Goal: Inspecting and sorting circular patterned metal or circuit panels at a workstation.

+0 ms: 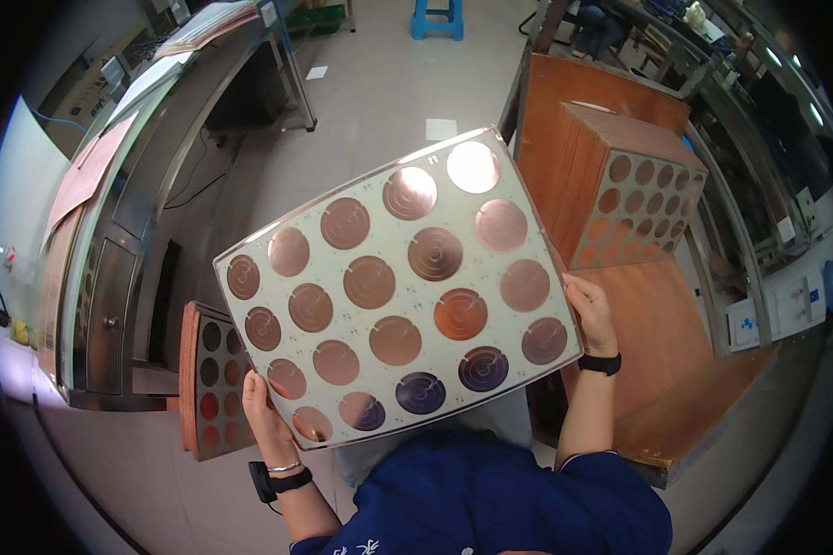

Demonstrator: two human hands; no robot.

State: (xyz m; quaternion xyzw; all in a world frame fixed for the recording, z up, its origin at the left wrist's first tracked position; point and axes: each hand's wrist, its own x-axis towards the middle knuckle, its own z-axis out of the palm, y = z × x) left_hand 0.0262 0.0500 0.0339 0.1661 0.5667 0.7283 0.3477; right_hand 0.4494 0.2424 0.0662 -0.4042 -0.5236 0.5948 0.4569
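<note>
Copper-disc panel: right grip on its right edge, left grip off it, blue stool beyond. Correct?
No: the head view shows the left grip on the copper-disc panel too, at its left edge. The right grip and blue stool are as stated.

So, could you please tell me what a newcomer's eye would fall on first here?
Most likely the large pale board with rows of shiny, mostly copper-coloured discs, held tilted across the middle of the view. Next comes the stack of similar boards on the brown stand at the right, then the bright blue stool at the top.
</note>
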